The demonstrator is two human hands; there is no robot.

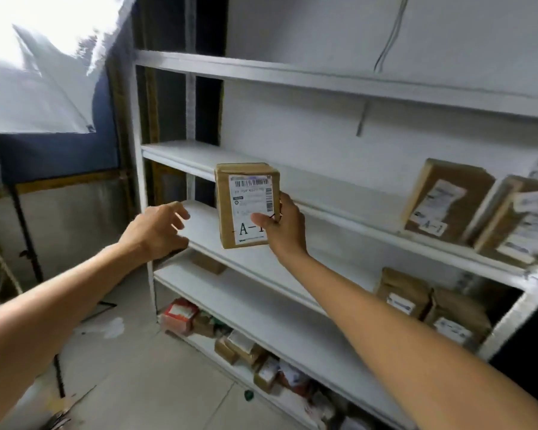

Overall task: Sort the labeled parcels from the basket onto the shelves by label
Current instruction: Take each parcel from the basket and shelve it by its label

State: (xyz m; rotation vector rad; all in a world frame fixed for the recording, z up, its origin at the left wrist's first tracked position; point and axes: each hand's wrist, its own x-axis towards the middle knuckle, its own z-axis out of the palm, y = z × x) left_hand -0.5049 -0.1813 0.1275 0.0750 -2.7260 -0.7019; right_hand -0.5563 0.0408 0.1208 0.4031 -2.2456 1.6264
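Placing, by the look of it: gripping one upright parcel in the right hand, pressing the thumb on the lower front of its label and curling the fingers round its right edge. Holding it in the air before the shelving, touching no board. Reaching out the left hand just left of the parcel, fingers loosely spread, holding nothing. Reading "A-1" on the label.

Probably calling next for carrying the parcel right and farther in, onto the second board from the top, and standing it beside the leaning parcel marked A-1.

Counting five boards. Counting two parcels on that second board, including a blurred neighbour; two lower parcels one board down; one small box lower left; a jumbled heap at the bottom, defying counting. Seeing no basket.
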